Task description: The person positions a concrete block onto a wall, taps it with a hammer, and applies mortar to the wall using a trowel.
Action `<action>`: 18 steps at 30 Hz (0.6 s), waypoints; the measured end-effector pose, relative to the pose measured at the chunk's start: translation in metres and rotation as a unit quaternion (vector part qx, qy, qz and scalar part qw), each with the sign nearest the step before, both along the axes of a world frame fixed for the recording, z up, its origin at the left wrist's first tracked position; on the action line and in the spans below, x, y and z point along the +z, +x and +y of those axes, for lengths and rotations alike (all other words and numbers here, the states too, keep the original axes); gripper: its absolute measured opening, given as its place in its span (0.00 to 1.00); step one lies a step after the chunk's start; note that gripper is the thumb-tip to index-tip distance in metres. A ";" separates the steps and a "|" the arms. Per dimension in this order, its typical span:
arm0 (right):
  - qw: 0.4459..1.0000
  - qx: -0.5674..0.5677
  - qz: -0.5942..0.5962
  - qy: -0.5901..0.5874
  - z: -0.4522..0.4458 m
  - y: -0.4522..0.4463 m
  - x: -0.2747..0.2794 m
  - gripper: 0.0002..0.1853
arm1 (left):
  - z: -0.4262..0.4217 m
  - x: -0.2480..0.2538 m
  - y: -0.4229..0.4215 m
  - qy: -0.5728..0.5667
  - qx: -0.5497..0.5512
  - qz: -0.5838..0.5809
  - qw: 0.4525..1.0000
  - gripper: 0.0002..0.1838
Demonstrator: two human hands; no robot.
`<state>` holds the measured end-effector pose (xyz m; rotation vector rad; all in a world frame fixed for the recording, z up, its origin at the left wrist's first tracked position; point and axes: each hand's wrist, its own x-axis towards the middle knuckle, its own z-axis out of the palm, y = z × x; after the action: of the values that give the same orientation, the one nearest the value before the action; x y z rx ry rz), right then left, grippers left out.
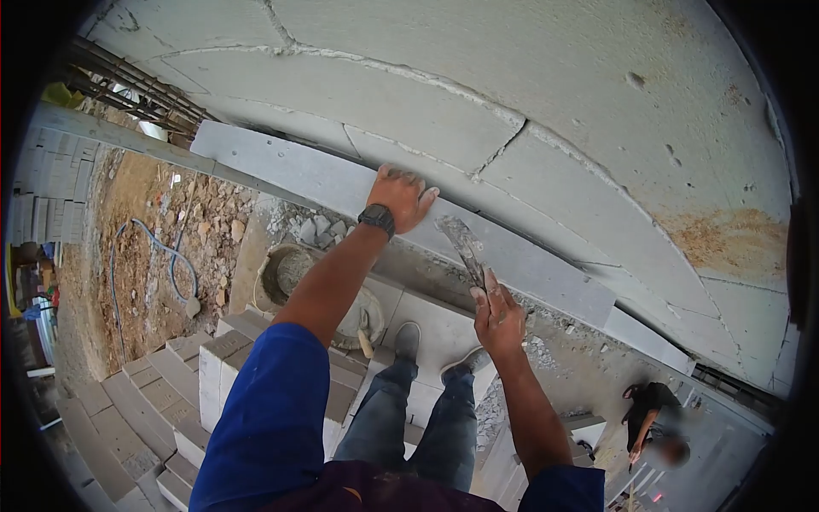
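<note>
My left hand [397,198], with a black watch at its wrist, grips the top of a long light-grey slab [299,171]. Its fingers curl over the far edge and the thumb lies along the near side. The slab runs along the foot of a pale block wall [409,98]. My right hand [499,317] is closed around the handle of a trowel [461,241] smeared with mortar. The trowel's blade points up and left, over or against the slab's near side; I cannot tell whether it touches.
Below my left arm stand a bucket of grey mortar [288,266] and a second tub with a wooden-handled tool [365,341]. Stacked blocks [153,392] fill the lower left. Rubble and a blue hose [175,256] lie beyond. A co-worker [653,418] bends at lower right.
</note>
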<state>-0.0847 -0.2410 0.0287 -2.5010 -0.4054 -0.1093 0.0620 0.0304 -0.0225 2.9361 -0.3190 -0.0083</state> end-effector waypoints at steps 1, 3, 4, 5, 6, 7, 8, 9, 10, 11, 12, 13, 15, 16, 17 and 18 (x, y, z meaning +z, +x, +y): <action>0.998 -0.007 -0.051 0.031 0.001 -0.005 -0.001 0.23 | -0.002 -0.001 -0.005 -0.003 -0.003 0.002 1.000 0.26; 0.994 -0.016 -0.092 0.048 0.006 -0.003 -0.007 0.24 | -0.002 0.004 -0.004 -0.003 -0.001 0.018 1.000 0.26; 0.996 -0.017 -0.077 0.029 0.007 -0.004 -0.009 0.24 | -0.002 0.007 -0.004 -0.002 -0.002 0.023 1.000 0.26; 0.999 -0.009 0.005 -0.042 0.001 0.001 -0.008 0.24 | -0.002 0.005 -0.005 -0.002 -0.007 0.005 1.000 0.25; 0.990 0.001 0.087 -0.114 -0.004 0.003 -0.006 0.24 | -0.002 0.001 -0.006 -0.016 -0.008 -0.006 1.000 0.25; 0.992 0.011 0.054 -0.117 -0.006 0.003 -0.010 0.24 | -0.002 -0.003 -0.007 -0.030 -0.010 -0.018 0.999 0.24; 0.997 0.009 0.024 -0.080 -0.007 0.004 -0.012 0.24 | -0.001 -0.007 -0.005 -0.043 -0.013 -0.029 0.999 0.24; 0.999 0.010 -0.006 -0.041 -0.006 0.007 -0.014 0.24 | 0.000 -0.004 -0.002 -0.039 -0.011 -0.034 0.999 0.24; 1.000 0.010 -0.028 -0.005 -0.007 0.001 -0.015 0.25 | -0.001 -0.003 -0.005 -0.038 -0.010 -0.030 0.999 0.24; 0.998 -0.001 -0.047 0.034 -0.006 -0.004 -0.017 0.24 | -0.002 0.000 -0.006 -0.035 -0.012 -0.029 0.999 0.23; 0.995 -0.012 -0.071 0.075 -0.002 -0.007 -0.017 0.24 | -0.001 -0.003 -0.003 -0.038 -0.009 -0.037 0.999 0.23; 0.989 -0.025 -0.091 0.115 0.000 -0.012 -0.017 0.23 | -0.001 -0.004 -0.004 -0.041 -0.008 -0.042 0.998 0.23; 1.000 -0.013 0.010 -0.001 -0.005 -0.011 -0.018 0.23 | -0.005 -0.001 -0.005 -0.039 -0.008 -0.016 0.999 0.25; 0.996 -0.010 0.058 -0.060 -0.010 -0.006 -0.017 0.22 | -0.005 0.005 -0.004 -0.033 -0.007 0.012 0.999 0.26; 0.996 -0.005 0.069 -0.051 -0.013 -0.005 -0.017 0.22 | -0.006 0.010 -0.004 -0.026 -0.009 0.040 0.999 0.27; 0.998 -0.012 0.060 -0.029 -0.015 -0.004 -0.016 0.22 | -0.005 0.001 -0.006 -0.013 -0.009 0.005 1.000 0.28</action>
<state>-0.0892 -0.2564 0.0124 -2.5543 -0.3329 0.0427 0.0564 0.0253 -0.0216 2.9055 -0.3421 -0.0199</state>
